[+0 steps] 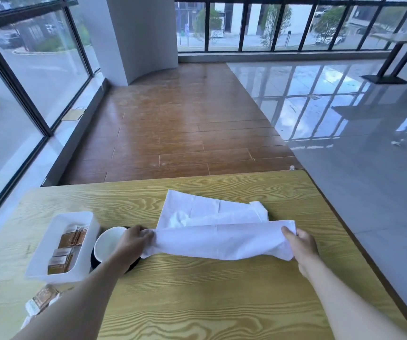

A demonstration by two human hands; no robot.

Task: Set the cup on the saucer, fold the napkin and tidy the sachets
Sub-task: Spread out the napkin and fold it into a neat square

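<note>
left hand (133, 238): pinching the near-left corner of the napkin (212, 224), fingers curled round the edge, lifted a bit off the counter (197, 303)
right hand (300, 244): same deal on the near-right corner, thumb on top, gripping the cloth
napkin: white, spread out in front of me mid-counter, far half lying flat, near edge held up between my two hands so it sags in the middle
long axis: runs left to right, straight across from one hand to the other, so the fold goes away from me, near edge over to the far edge
which hand is nearer: pretty much even, both sit on the near edge, neither has the advantage
step: I'd say I'm partway through the first fold, nothing creased yet
cup (109, 242): white, looks like it's already sitting on the dark saucer (133, 265), just left of my left hand and partly hidden by my wrist
sachets (68, 246): a bunch standing in the white tray (50, 241) left of the cup
loose sachets (41, 299): a few on the counter near the tray's front corner, so that bit looks unfinished
watch out: my left forearm is right over the cup, easy to knock
</note>
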